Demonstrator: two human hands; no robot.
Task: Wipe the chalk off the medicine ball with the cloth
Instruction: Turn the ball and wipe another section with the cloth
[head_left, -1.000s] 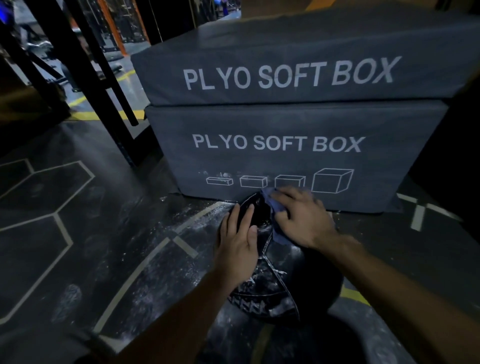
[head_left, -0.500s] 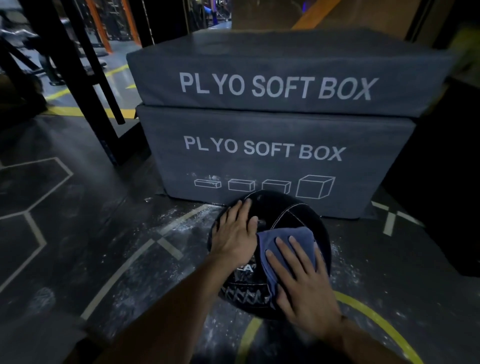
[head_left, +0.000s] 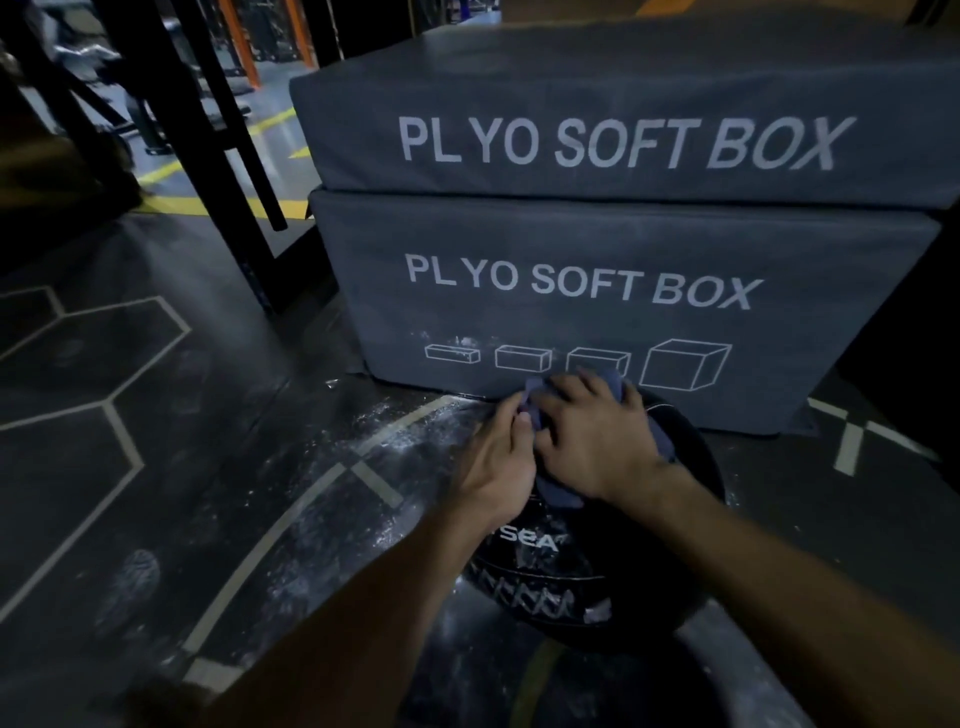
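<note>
Medicine ball (head_left: 613, 587): a black ball sat on the dark floor (head_left: 156, 467), directly in front of the lower plyo box (head_left: 571, 291) and close to its front face; pale lettering and a zigzag pattern showed on its near side, with whitish smears near them.
Cloth (head_left: 558, 493): a blue-grey cloth lay bunched on top of the ball, mostly covered by both hands, its edges showing beyond the fingers and below the right palm.
Right hand (head_left: 597, 441): lay palm down on the cloth, fingers spread and only slightly bent, pressing it onto the top of the ball.
Left hand (head_left: 498, 457): sat just beside the right hand, touching it; its fingers (head_left: 511, 415) were curled at the cloth's left edge, seemingly pinching a fold.
Floor: white powder was scattered to the left of the ball, across painted lines.
Upper plyo box (head_left: 623, 119): stacked on the lower one, both grey.
</note>
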